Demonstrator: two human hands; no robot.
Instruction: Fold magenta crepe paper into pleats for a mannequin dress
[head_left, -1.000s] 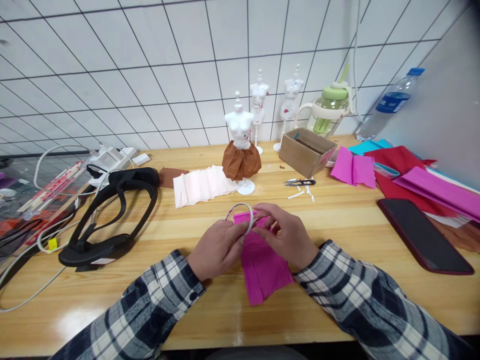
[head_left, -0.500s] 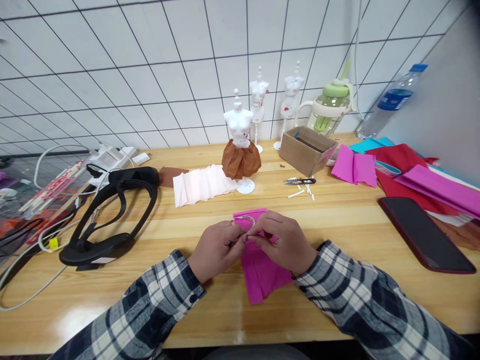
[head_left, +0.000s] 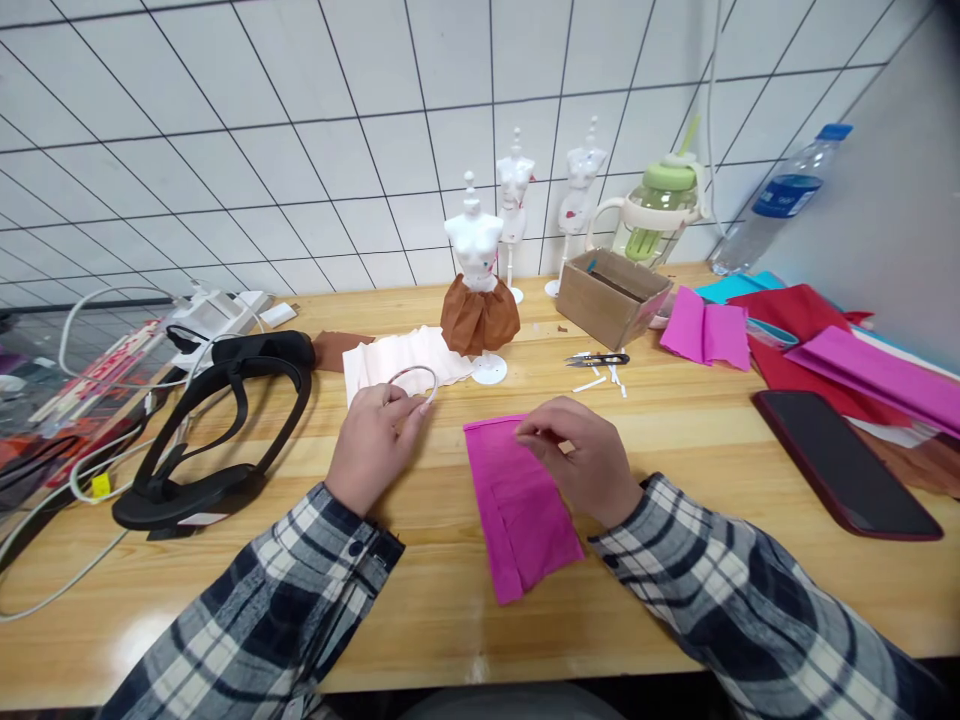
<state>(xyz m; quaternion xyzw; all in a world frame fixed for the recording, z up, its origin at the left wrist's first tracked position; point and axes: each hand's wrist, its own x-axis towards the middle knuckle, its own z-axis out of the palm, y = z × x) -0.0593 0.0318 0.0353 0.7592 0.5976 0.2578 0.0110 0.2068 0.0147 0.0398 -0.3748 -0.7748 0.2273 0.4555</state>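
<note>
My left hand [head_left: 379, 435] is closed on a thin whitish ring [head_left: 435, 378], which looks like a narrow roll of tape, above the pale pink cloth [head_left: 401, 358]. Over the upper right of a folded magenta cloth [head_left: 517, 510], my right hand [head_left: 581, 450] is pinched at the fingertips. What it pinches, if anything, is too small to make out. The magenta cloth lies flat on the table, with a folded strip along its top edge. Behind it stands a white mini dress form [head_left: 475, 240] wearing a gathered brown skirt [head_left: 480, 315].
Thread snips [head_left: 598, 359] lie among small white strips [head_left: 590, 384]. Behind are a cardboard box [head_left: 611, 305] and a green-lidded jug [head_left: 660, 210]. At right are a phone [head_left: 847, 465] and coloured cloths [head_left: 795, 310]. A black headset [head_left: 217, 430] and cables occupy the left.
My hands have come apart. The left has moved left and away from me with the ring; the right stays over the magenta cloth, slightly shifted, its fingertips still pinched.
</note>
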